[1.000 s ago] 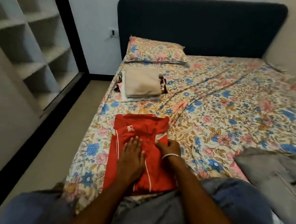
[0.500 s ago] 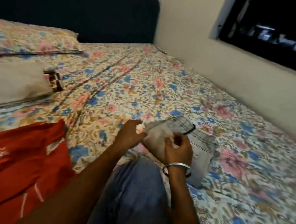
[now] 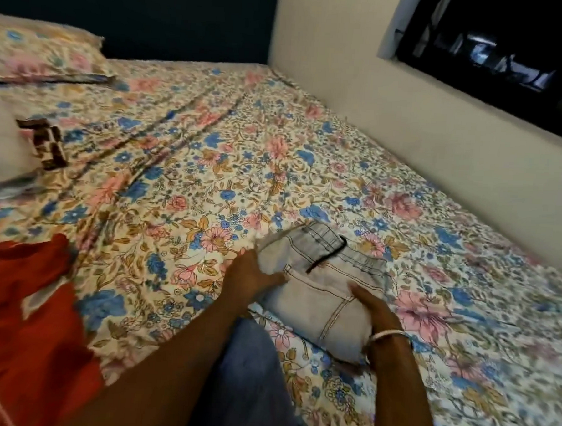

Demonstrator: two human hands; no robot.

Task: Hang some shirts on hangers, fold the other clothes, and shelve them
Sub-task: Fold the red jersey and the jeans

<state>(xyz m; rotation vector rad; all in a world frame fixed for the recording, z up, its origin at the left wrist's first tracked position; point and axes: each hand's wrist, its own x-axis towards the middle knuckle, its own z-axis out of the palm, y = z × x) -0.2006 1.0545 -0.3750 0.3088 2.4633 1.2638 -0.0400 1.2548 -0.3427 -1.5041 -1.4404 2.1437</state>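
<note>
You were on the folding step — the pale grey jeans lay bundled near the bed's front edge, toward the wall side. Your left hand gripped their left edge, your right hand the right. Next, I'd judge, they needed spreading flat.

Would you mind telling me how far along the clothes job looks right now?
Done: a folded stack lies near the pillow, and the red shirt lies beside it. In hand: the left hand and right hand hold light grey jeans. Left: folding these and shelving; no hangers or shelves are visible.
</note>
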